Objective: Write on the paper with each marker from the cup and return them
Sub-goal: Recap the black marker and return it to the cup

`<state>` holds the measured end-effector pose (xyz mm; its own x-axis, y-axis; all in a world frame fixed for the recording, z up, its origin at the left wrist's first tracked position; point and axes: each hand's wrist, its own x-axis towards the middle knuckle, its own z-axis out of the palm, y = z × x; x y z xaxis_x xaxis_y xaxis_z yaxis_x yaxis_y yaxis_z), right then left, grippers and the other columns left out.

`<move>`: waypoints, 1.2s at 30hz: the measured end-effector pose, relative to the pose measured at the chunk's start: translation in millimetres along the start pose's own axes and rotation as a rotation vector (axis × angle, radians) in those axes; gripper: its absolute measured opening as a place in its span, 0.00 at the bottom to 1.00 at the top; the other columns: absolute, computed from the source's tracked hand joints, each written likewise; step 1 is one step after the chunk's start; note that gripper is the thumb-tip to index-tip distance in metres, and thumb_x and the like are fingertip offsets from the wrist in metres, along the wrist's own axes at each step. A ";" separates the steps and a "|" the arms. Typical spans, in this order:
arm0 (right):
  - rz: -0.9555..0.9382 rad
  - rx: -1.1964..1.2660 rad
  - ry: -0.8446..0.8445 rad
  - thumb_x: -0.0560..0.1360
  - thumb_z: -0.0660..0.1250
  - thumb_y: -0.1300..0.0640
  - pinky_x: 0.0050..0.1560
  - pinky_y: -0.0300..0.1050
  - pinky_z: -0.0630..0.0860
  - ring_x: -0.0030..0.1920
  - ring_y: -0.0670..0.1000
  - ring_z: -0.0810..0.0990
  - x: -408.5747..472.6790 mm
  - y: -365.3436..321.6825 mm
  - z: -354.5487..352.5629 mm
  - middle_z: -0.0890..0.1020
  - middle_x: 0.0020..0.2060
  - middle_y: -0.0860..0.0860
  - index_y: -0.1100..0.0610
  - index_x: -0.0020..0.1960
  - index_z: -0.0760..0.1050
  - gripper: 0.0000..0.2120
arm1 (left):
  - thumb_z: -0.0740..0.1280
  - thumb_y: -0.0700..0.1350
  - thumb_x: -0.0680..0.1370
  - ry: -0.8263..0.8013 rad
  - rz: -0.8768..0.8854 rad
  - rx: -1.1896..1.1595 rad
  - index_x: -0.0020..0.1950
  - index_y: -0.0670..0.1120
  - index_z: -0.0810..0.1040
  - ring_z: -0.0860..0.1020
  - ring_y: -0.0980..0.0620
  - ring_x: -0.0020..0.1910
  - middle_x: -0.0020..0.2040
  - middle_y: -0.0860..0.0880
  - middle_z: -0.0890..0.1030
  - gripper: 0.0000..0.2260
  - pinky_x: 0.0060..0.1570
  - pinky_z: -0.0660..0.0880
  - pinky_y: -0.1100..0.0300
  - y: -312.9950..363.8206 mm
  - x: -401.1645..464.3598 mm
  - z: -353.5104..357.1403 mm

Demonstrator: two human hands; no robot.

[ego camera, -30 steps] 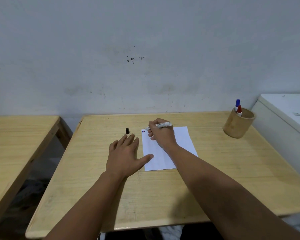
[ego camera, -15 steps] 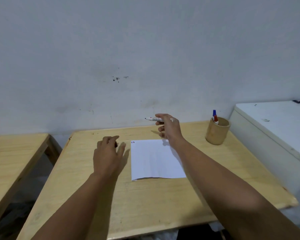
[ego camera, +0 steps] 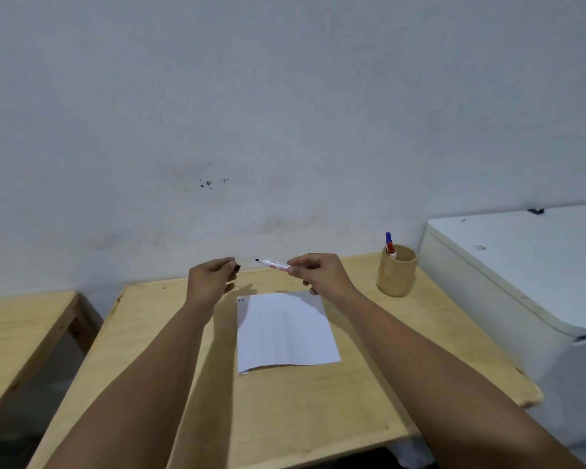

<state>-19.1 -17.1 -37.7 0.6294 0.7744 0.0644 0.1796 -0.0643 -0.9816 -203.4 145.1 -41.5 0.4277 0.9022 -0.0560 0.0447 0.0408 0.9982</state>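
Both hands are hovering above the far edge of the pale wooden worktop point(ego camera: 285, 411), one pinching a marker and the other its cap.

The right hand point(ego camera: 322, 273) is gripping the white marker with a red label point(ego camera: 274, 264) between thumb and fingertips, its bare black tip pointing left toward the other hand. The left hand point(ego camera: 211, 278) is curling loosely, pinching a small dark cap point(ego camera: 237, 267) at its fingertips, just apart from the marker tip. Both forearms are reaching forward, raised clear of the worktop. The white sheet of paper point(ego camera: 285, 333) is lying flat near the middle of the worktop, with small dark marks at its far left corner. The round wooden cup point(ego camera: 398, 270) is standing at the far right corner, holding a blue-capped marker point(ego camera: 388, 237) and a red-capped marker point(ego camera: 391, 249).
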 end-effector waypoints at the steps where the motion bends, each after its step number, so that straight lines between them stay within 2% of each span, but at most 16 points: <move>1: -0.029 -0.008 0.001 0.77 0.78 0.60 0.28 0.34 0.71 0.34 0.48 0.74 -1.1 -2.1 -0.6 0.81 0.42 0.54 0.56 0.54 0.88 0.06 | 0.70 0.41 0.80 -0.017 -0.005 -0.066 0.56 0.42 0.85 0.83 0.50 0.46 0.48 0.46 0.86 0.07 0.51 0.81 0.53 9.4 -2.7 7.9; 4: -0.082 -0.016 0.046 0.77 0.78 0.61 0.30 0.32 0.70 0.31 0.44 0.74 -4.1 -6.6 -5.7 0.81 0.39 0.52 0.59 0.55 0.88 0.07 | 0.71 0.42 0.80 -0.050 -0.010 -0.158 0.56 0.41 0.85 0.84 0.50 0.48 0.50 0.45 0.86 0.08 0.48 0.81 0.56 27.9 -8.5 29.1; 8: -0.122 -0.034 0.117 0.76 0.79 0.60 0.32 0.33 0.70 0.27 0.37 0.75 -5.2 -9.3 -17.2 0.82 0.36 0.46 0.59 0.55 0.89 0.08 | 0.71 0.42 0.80 -0.080 0.012 -0.147 0.53 0.41 0.86 0.84 0.49 0.48 0.49 0.45 0.86 0.07 0.48 0.81 0.56 43.3 -17.2 51.3; 12: -0.135 -0.025 0.143 0.76 0.79 0.60 0.30 0.32 0.69 0.26 0.38 0.74 -9.6 -13.4 -29.8 0.81 0.36 0.47 0.59 0.54 0.89 0.08 | 0.71 0.42 0.80 -0.117 0.049 -0.085 0.48 0.43 0.86 0.83 0.50 0.44 0.44 0.46 0.85 0.05 0.48 0.82 0.56 51.7 -29.4 71.1; 18: -0.168 -0.062 0.161 0.76 0.78 0.59 0.35 0.41 0.74 0.32 0.45 0.76 -18.0 -16.0 -49.8 0.80 0.38 0.48 0.54 0.48 0.86 0.02 | 0.70 0.40 0.80 -0.139 0.081 -0.027 0.49 0.39 0.86 0.81 0.49 0.41 0.41 0.45 0.84 0.06 0.47 0.82 0.56 57.5 -41.1 99.7; 21: -0.174 -0.138 0.153 0.77 0.78 0.58 0.37 0.38 0.77 0.32 0.45 0.79 -19.7 -17.1 -67.7 0.82 0.38 0.47 0.56 0.50 0.87 0.03 | 0.71 0.39 0.79 -0.171 0.099 -0.012 0.46 0.39 0.86 0.79 0.47 0.39 0.39 0.43 0.83 0.05 0.50 0.83 0.53 61.0 -43.8 117.0; 24: -0.185 -0.225 0.133 0.78 0.77 0.58 0.38 0.34 0.78 0.33 0.44 0.81 -19.8 -18.9 -91.2 0.86 0.41 0.52 0.57 0.53 0.88 0.06 | 0.72 0.39 0.78 -0.210 0.108 0.015 0.43 0.40 0.86 0.77 0.46 0.37 0.38 0.41 0.80 0.06 0.52 0.83 0.49 62.0 -44.0 138.3; 26: -0.176 -0.303 0.120 0.78 0.76 0.56 0.41 0.37 0.78 0.34 0.45 0.82 -19.0 -17.9 -109.3 0.87 0.42 0.52 0.54 0.53 0.89 0.05 | 0.72 0.40 0.78 -0.237 0.104 0.054 0.42 0.40 0.86 0.77 0.46 0.36 0.37 0.41 0.80 0.07 0.53 0.82 0.46 60.4 -42.8 155.4; 28: -0.154 -0.391 0.072 0.78 0.76 0.56 0.44 0.43 0.79 0.33 0.45 0.84 -16.3 -13.8 -128.0 0.86 0.40 0.49 0.50 0.50 0.88 0.03 | 0.72 0.40 0.78 -0.271 0.113 0.092 0.42 0.41 0.87 0.77 0.47 0.36 0.37 0.42 0.82 0.06 0.53 0.82 0.45 57.4 -43.2 174.1; 30: -0.121 -0.494 0.036 0.78 0.75 0.57 0.46 0.46 0.81 0.34 0.46 0.85 -12.1 -9.5 -147.2 0.87 0.43 0.49 0.50 0.52 0.88 0.04 | 0.71 0.41 0.78 -0.327 0.129 0.101 0.48 0.42 0.86 0.80 0.48 0.40 0.43 0.43 0.84 0.05 0.54 0.82 0.46 56.9 -47.2 196.2; 31: -0.112 -0.535 0.044 0.79 0.74 0.57 0.45 0.44 0.81 0.34 0.46 0.85 -9.8 -9.0 -157.0 0.87 0.44 0.50 0.52 0.56 0.87 0.07 | 0.71 0.43 0.79 -0.369 0.130 0.084 0.55 0.43 0.85 0.81 0.49 0.44 0.47 0.44 0.85 0.07 0.56 0.83 0.46 58.4 -50.2 208.3; 32: -0.118 -0.535 0.072 0.80 0.73 0.58 0.42 0.40 0.79 0.35 0.46 0.85 -7.9 -10.1 -166.7 0.86 0.44 0.50 0.54 0.58 0.86 0.08 | 0.71 0.44 0.79 -0.409 0.133 0.066 0.63 0.44 0.82 0.82 0.49 0.48 0.50 0.45 0.85 0.13 0.56 0.82 0.47 58.0 -50.2 221.5; 34: -0.132 -0.441 0.186 0.81 0.72 0.59 0.38 0.34 0.77 0.34 0.45 0.85 -3.4 -15.2 -185.6 0.86 0.41 0.51 0.55 0.57 0.84 0.07 | 0.70 0.46 0.80 -0.456 0.158 0.075 0.75 0.48 0.72 0.81 0.51 0.54 0.55 0.46 0.83 0.23 0.58 0.81 0.49 55.7 -49.3 245.8; 36: -0.126 -0.344 0.316 0.81 0.72 0.57 0.37 0.37 0.79 0.36 0.44 0.86 4.9 -18.0 -199.7 0.87 0.41 0.51 0.53 0.54 0.81 0.03 | 0.68 0.44 0.78 -0.442 0.203 0.214 0.80 0.51 0.64 0.80 0.50 0.58 0.64 0.47 0.80 0.30 0.59 0.79 0.51 44.7 -45.4 265.4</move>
<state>131.7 -137.9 16.2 0.7760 0.5636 0.2832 0.4756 -0.2279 -0.8497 18.8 -8.0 -0.4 0.7843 0.6142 0.0875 0.0848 -0.2458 0.9656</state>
